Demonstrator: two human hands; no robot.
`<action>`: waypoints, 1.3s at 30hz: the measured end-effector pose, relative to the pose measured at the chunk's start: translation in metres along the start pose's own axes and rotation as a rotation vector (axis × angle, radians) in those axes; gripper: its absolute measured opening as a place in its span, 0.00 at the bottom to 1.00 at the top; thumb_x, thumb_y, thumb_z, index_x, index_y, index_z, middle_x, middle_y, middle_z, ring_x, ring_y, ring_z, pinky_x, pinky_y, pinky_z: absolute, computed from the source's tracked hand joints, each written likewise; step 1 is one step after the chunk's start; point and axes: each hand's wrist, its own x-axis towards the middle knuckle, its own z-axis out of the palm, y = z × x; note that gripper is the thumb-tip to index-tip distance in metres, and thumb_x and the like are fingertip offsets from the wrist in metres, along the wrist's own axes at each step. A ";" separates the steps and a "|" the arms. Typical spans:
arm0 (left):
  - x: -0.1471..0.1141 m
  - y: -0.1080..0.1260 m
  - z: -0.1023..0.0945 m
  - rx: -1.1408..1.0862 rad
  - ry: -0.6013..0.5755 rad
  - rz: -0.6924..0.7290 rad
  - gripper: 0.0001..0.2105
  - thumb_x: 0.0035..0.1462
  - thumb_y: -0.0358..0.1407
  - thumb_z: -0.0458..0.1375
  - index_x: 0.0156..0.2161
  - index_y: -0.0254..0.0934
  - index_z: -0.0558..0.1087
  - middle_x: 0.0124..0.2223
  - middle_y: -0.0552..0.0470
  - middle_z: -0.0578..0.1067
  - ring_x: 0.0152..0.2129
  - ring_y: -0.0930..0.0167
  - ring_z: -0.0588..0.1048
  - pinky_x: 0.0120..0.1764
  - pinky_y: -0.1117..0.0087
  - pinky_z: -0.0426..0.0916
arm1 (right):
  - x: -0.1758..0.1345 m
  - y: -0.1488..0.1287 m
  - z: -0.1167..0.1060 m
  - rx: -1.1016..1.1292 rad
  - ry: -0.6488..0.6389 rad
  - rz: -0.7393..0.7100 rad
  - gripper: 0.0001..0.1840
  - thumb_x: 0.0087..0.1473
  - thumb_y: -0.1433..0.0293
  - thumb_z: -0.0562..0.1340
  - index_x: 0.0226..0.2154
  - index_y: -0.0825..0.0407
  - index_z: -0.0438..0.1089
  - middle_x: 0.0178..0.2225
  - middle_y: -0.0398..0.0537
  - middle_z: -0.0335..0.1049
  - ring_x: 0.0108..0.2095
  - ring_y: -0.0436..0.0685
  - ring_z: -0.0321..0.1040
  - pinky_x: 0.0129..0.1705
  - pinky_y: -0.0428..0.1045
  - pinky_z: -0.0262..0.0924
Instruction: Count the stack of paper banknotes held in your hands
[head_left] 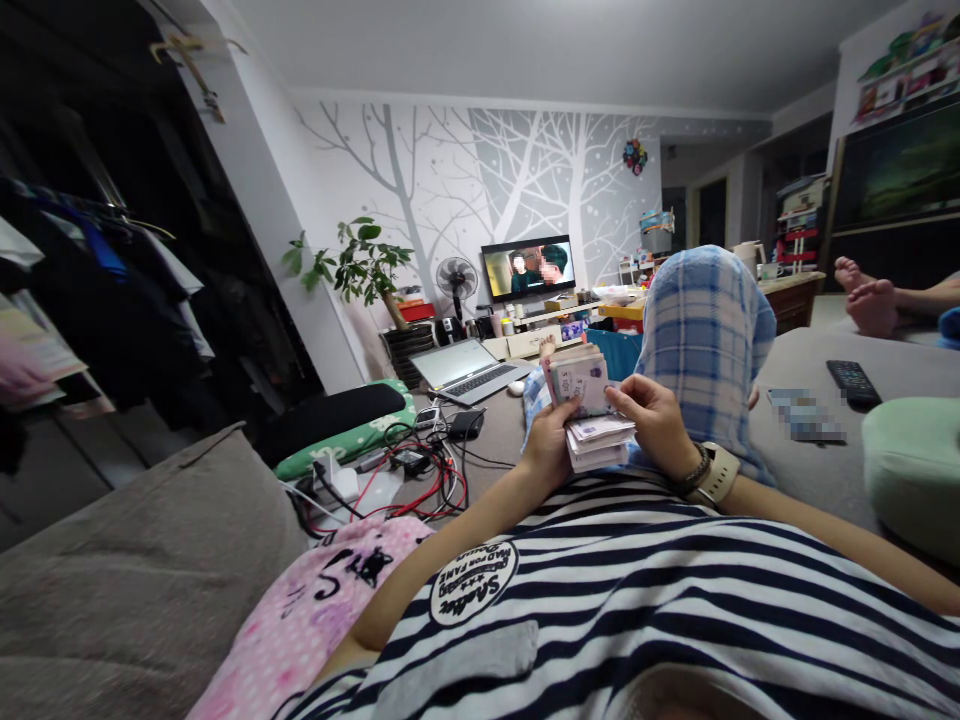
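Observation:
A thick wad of pale purple banknotes [581,385] is held up over my lap, its upper notes fanned upward and the lower ones folded down toward me. My left hand [549,440] is closed around the wad from the left side, with the thumb pressed on its face. From the right, my right hand [656,420] pinches the edge of the notes between thumb and fingers. Behind the notes rises my bent knee in blue plaid trousers [701,310]. The fine print on the notes is too small to read.
On the left lie an open laptop [469,375], tangled cables [427,480] and a pink blanket [337,600]. A remote control [853,384], a blurred phone-like object [806,415] and a green cushion [911,470] are at right. Another person's bare feet [870,300] rest beyond.

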 end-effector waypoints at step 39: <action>0.004 0.001 0.004 -0.066 -0.002 -0.087 0.18 0.69 0.41 0.64 0.58 0.32 0.83 0.49 0.39 0.89 0.50 0.51 0.88 0.56 0.52 0.83 | -0.007 -0.007 0.006 0.088 -0.049 -0.038 0.28 0.52 0.40 0.75 0.30 0.46 0.74 0.25 0.41 0.67 0.27 0.53 0.58 0.29 0.50 0.58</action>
